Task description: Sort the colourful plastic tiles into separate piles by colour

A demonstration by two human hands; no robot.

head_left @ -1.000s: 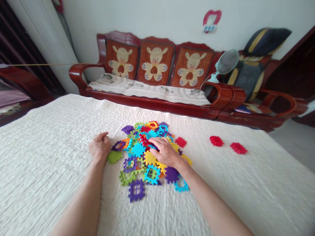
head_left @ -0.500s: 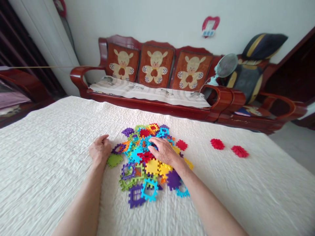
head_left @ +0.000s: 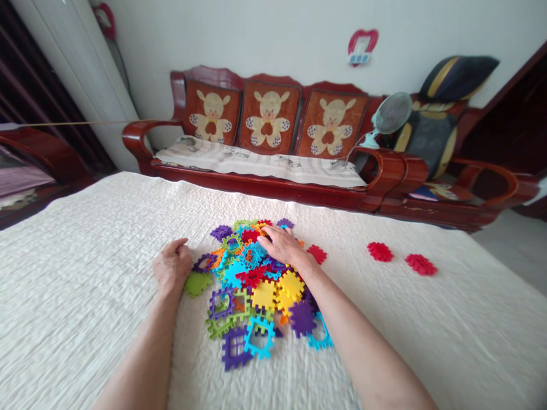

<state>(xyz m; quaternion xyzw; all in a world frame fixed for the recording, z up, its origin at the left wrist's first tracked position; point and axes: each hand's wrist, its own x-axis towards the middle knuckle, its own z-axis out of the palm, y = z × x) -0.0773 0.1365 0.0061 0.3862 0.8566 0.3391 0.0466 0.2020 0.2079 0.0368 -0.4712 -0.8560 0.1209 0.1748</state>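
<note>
A loose heap of plastic interlocking tiles with notched edges lies on the white quilted cloth. My right hand is over the far side of the heap, fingers stretched and thumb apart. Its fingertips are at a yellow piece and a red piece; contact is unclear. Left of the heap, my left hand rests on the cloth with fingers curled in, beside a green tile. Nearer me lie a yellow tile, a purple tile, a blue frame and a purple window piece.
Apart on the right are two small stacks of red tiles, one stack left of the other stack. Beyond the table stands a wooden sofa with bear cushions. A fan is by its right arm.
My right hand has moved away from me, from the heap's middle to its far edge, uncovering yellow tiles. My left hand keeps its place. The view has shifted slightly.
</note>
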